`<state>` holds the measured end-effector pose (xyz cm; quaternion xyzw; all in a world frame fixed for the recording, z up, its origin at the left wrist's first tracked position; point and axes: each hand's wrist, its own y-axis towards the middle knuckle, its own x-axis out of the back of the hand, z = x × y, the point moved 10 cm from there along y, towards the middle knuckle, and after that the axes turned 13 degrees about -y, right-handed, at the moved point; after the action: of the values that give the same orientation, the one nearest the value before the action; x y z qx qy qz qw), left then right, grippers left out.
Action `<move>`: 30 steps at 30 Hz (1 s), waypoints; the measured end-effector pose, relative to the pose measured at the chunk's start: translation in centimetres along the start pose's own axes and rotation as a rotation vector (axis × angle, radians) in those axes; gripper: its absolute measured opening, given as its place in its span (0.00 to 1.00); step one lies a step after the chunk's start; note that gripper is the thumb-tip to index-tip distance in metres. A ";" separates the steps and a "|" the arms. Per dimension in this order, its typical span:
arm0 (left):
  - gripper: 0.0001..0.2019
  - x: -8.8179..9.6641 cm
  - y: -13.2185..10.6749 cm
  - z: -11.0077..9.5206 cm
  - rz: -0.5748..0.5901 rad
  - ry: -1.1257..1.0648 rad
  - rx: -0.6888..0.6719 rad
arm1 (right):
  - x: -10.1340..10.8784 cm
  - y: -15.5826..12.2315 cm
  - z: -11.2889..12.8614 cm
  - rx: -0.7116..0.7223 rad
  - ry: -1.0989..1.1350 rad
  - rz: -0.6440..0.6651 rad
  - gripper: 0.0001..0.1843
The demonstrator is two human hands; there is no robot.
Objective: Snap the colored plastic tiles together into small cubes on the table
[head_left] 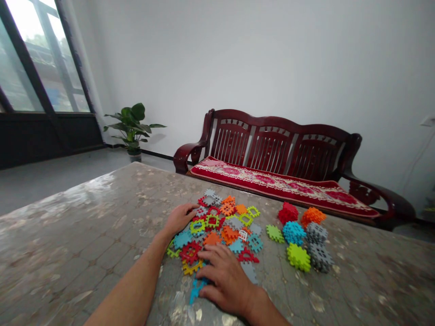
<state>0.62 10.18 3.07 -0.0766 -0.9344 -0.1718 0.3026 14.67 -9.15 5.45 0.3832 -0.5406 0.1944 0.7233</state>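
Tiles (229,234) of plastic, thin, flat and notched like gear teeth along their edges, lie heaped before you in red, orange, lime, grey, yellow and blue. Some are solid; others are open frames or have window-like cutouts, such as the small white lattice piece (243,235). Beneath them spreads a grey-brown tabletop (102,217), mottled with pale patches and crossed by thin lines. To the right of the heap, like colours sit in stacks: red (287,213), orange (312,216), blue (294,233), lime (298,257) and two grey, with one flat lime tile (275,233) just beside them.

Your left hand (180,220) is palm down, its fingers loosely stretched and close together at the heap's left edge; you cannot tell whether they grip anything. Your right hand (224,275) is half open over the near edge, fingers parted and slightly bent, beside a blue piece (196,291); contact there is unclear.
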 end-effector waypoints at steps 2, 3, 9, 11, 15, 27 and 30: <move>0.19 -0.1 0.0 0.0 0.008 0.009 0.005 | 0.0 0.0 -0.2 0.006 -0.031 -0.032 0.14; 0.19 -0.1 0.0 0.0 0.012 0.014 0.007 | 0.1 0.0 -0.3 0.003 -0.047 -0.050 0.12; 0.19 0.0 -0.1 0.1 0.006 0.008 0.022 | 1.9 -0.1 -2.3 -0.151 -0.079 -0.175 0.09; 0.19 0.0 -0.1 0.1 0.003 0.004 0.018 | 2.5 -0.2 -2.2 -0.151 -0.039 -0.183 0.08; 0.19 0.1 0.0 0.4 -0.005 -0.024 0.020 | 2.2 0.2 -0.3 -0.027 -0.010 -0.118 0.16; 0.19 0.0 -0.3 -0.7 0.030 0.026 -0.020 | 0.1 0.8 -0.6 -0.085 -0.243 -0.121 0.08; 0.19 0.1 -0.2 -0.1 0.022 -0.028 0.019 | 0.8 0.5 -1.3 -0.146 -0.236 -0.163 0.09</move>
<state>0.56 9.91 3.13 -0.0863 -0.9392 -0.1584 0.2921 15.41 -7.92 6.18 0.3924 -0.6018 0.0490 0.6939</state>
